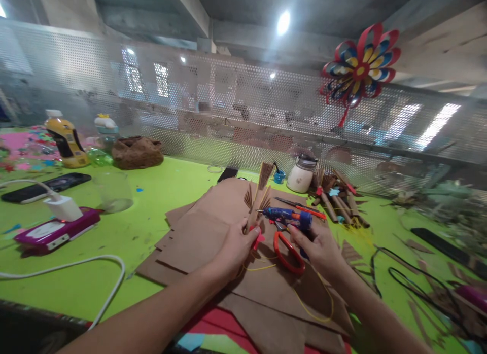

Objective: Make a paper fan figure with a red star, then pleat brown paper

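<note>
Some pleated paper [262, 189] sits pinched in the left hand [239, 246]; the right hand [318, 246] grips a glue gun [287, 216], red-handled scissors [277, 248] between them.

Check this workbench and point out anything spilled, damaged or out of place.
Nothing looks clearly spilled or broken, only untidy: brown cardboard scraps litter the green tabletop at right around a looping black cable, and yellow thread trails loosely over the cardboard sheets near the glue gun.
</note>
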`<move>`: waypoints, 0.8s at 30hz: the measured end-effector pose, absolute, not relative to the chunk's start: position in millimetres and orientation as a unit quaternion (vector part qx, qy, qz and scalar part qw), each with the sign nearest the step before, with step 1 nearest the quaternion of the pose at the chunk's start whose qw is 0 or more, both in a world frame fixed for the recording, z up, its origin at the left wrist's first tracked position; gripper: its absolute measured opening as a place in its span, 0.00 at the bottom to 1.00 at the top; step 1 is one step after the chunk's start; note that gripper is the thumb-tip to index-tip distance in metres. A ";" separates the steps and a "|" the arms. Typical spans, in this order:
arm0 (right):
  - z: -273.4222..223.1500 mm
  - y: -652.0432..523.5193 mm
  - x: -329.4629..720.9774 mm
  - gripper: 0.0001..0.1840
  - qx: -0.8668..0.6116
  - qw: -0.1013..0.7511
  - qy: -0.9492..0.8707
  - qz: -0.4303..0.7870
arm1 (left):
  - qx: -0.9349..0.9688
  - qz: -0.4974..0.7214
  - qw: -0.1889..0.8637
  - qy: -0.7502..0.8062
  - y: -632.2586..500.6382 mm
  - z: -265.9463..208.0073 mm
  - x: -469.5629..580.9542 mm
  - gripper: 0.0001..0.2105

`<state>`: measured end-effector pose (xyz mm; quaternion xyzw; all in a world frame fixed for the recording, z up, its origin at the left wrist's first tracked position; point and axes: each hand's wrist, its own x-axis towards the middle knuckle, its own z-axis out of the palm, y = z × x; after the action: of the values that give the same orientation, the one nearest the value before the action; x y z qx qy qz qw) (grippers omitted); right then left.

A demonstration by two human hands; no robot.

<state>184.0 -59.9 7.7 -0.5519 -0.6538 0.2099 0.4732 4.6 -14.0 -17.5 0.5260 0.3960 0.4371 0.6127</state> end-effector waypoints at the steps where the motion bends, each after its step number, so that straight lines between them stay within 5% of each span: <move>1: 8.9 -60.2 183.3 0.18 -0.551 0.474 -0.656 0.203 | 0.527 0.439 0.611 0.396 -14.5 -17.1 4.6 0.12; 24: 11.4 -63.6 184.3 0.14 -0.540 0.426 -0.723 0.068 | 0.514 0.438 0.625 0.393 -14.9 -16.4 5.7 0.13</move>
<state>184.3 -63.6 11.4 -0.5402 -0.7227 0.0682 0.4258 5.7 -14.9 -16.4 0.5138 0.3926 0.4380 0.6245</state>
